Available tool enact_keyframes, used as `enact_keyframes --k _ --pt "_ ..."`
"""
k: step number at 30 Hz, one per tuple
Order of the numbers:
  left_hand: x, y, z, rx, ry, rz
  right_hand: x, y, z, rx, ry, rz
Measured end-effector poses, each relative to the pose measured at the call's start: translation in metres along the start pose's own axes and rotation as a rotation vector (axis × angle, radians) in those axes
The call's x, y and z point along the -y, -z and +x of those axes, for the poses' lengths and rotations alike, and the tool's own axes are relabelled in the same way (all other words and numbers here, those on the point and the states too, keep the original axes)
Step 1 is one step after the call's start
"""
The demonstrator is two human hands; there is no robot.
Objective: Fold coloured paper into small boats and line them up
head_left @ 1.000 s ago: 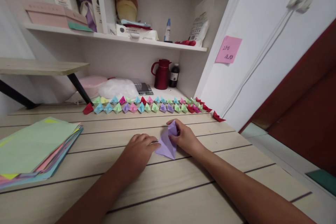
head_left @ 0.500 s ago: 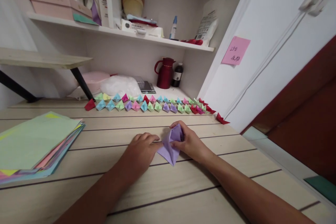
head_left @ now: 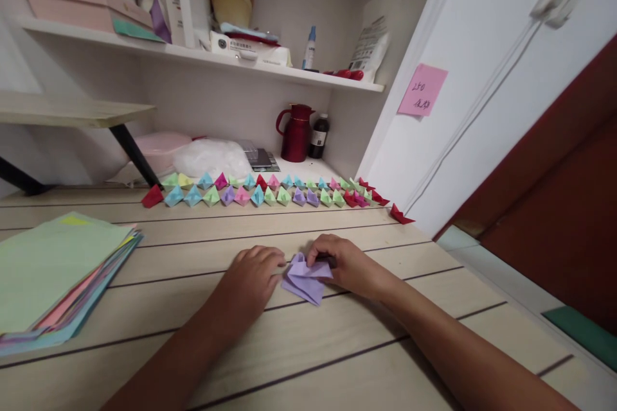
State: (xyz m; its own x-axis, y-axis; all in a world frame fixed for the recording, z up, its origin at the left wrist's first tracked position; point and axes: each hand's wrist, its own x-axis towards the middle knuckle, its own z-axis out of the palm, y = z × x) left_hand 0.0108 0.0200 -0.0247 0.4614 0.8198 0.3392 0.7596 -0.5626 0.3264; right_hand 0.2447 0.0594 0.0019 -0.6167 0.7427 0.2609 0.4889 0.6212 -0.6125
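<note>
A partly folded lilac paper [head_left: 305, 277] lies on the pale wooden table [head_left: 299, 347] between my hands. My left hand [head_left: 248, 282] rests on the table with curled fingers, its fingertips pinning the paper's left edge. From the right, my right hand [head_left: 343, 263] presses the paper's upper flap down, fingers bent over it. Behind them stand two rows of small folded paper boats [head_left: 270, 191] in red, blue, green, pink and purple.
A stack of coloured paper sheets [head_left: 55, 276], green on top, lies at the left. At the back are a red jug [head_left: 294, 133], a dark bottle [head_left: 319, 137], a white bag [head_left: 212, 159] and a loaded shelf [head_left: 202, 61]. A pink sticky note [head_left: 421, 90] hangs on the right wall.
The raised lilac flap has been folded down flat onto the table. My right hand came down with it; my left hand stayed at the paper's left edge.
</note>
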Motion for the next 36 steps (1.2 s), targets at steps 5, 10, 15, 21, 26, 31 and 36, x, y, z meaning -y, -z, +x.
enact_keyframes --k 5,10,15,21,26,31,36 --pt "-0.006 0.004 0.002 0.003 0.051 -0.007 -0.001 0.011 -0.004 0.116 0.105 -0.033" --pt "-0.008 0.008 0.005 0.016 0.001 -0.05 0.0 -0.001 -0.002 -0.074 0.007 -0.019" --pt "0.002 0.009 0.004 -0.147 0.212 -0.346 -0.002 -0.016 0.005 -0.203 -0.256 0.414" --pt "0.003 0.014 0.005 -0.194 0.465 -0.674 0.002 -0.017 0.006 -0.246 -0.366 0.779" --pt "-0.008 0.016 0.005 -0.107 0.345 -0.644 0.006 -0.023 0.006 -0.229 -0.331 0.812" --pt "-0.011 0.013 0.006 -0.116 0.331 -0.597 0.008 -0.026 0.008 -0.242 -0.333 0.738" --pt "-0.004 0.007 0.007 -0.218 0.275 -0.528 0.016 -0.025 0.012 -0.386 -0.392 0.822"
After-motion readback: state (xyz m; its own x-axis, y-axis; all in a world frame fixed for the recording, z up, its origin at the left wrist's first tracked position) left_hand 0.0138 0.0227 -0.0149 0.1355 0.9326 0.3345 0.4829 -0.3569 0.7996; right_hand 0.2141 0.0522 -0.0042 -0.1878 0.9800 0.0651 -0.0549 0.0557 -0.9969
